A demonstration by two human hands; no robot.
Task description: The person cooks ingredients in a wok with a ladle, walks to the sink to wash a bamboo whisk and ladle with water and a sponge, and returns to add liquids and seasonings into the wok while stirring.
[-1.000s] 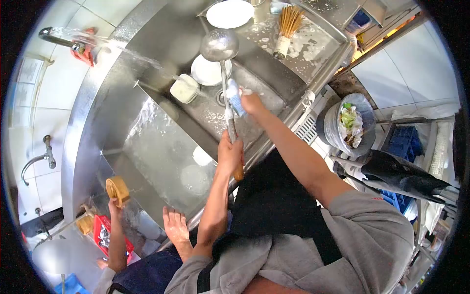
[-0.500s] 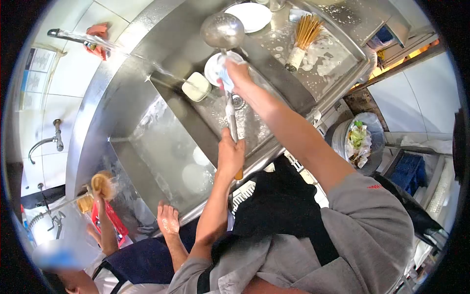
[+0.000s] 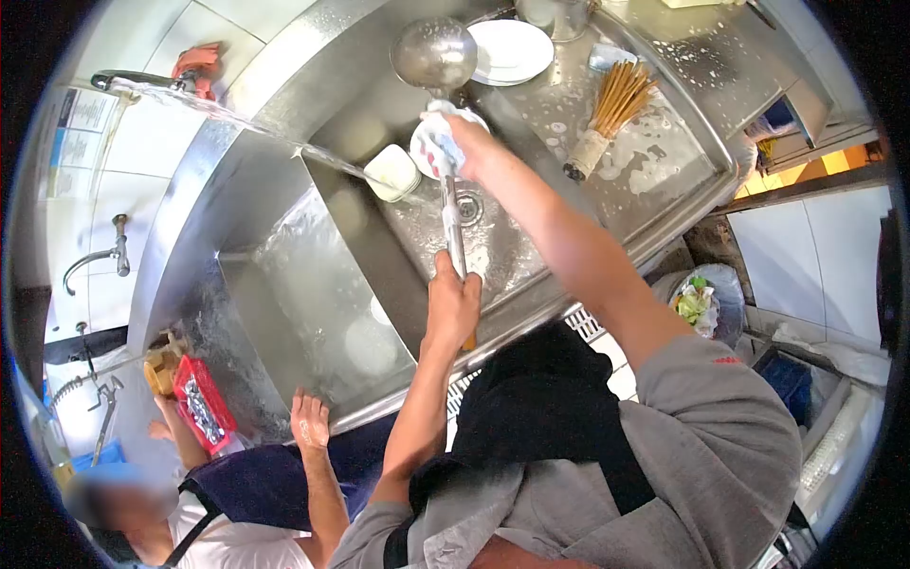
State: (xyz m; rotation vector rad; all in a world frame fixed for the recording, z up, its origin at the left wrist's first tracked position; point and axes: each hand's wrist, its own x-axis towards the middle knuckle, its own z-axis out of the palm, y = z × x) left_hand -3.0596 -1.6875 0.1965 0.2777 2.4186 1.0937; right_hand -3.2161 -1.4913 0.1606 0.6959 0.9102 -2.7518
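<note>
A large metal ladle [image 3: 434, 59] is held over the right sink basin, its round bowl pointing away from me. My left hand [image 3: 453, 302] is closed round the lower part of its handle, near the orange-brown end. Just below the ladle's bowl, my right hand [image 3: 464, 142] is closed on a white and pale blue cloth [image 3: 438, 144], which wraps the handle. Behind that hand a white dish is partly hidden. Beside it, square white bowls [image 3: 393, 174] stand in the basin under a stream of water.
White plates [image 3: 517, 55] and a bamboo brush [image 3: 614, 119] lie on the wet drainboard. A faucet [image 3: 142, 81] pours from the left. The left basin [image 3: 322, 284] holds water and round white dishes. A co-worker [image 3: 275, 484] stands at left beside a red basket [image 3: 204, 403].
My view has shifted slightly. Both my hands stay on the ladle, the right one still with the cloth. The co-worker's hand has lowered from the round tan object it held up.
</note>
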